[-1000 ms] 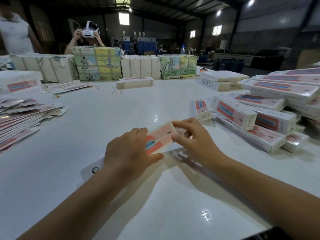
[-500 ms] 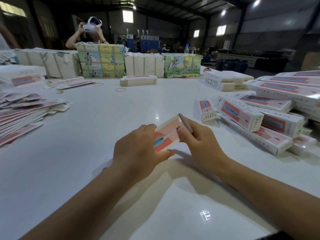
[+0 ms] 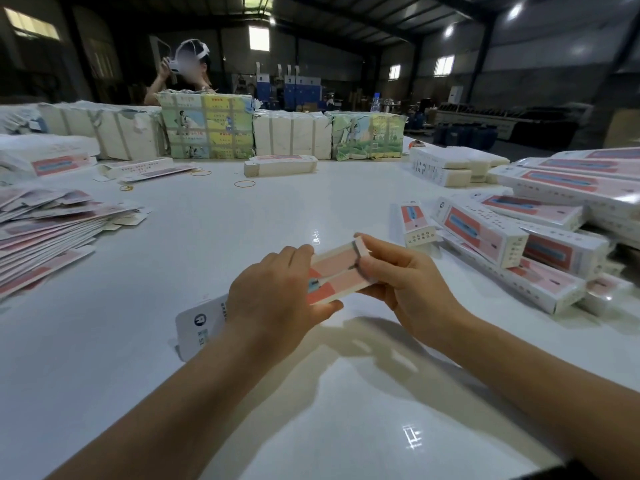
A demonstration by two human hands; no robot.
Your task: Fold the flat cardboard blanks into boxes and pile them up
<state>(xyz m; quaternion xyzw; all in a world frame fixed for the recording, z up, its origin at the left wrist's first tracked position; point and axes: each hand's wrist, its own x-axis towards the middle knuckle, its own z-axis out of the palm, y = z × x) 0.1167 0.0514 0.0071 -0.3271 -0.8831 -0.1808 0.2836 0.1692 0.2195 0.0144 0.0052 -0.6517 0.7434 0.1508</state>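
Raised slightly since earlier, the long pink-and-white cardboard box (image 3: 337, 273) runs near-left to far-right; left hand (image 3: 273, 296) grips its middle, right hand (image 3: 408, 282) pinches the far end flap.

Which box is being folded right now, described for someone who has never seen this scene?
Start at the white table, then its near middle. The box there is held above the surface between the left hand and right hand, unlike the pile of folded boxes at right.
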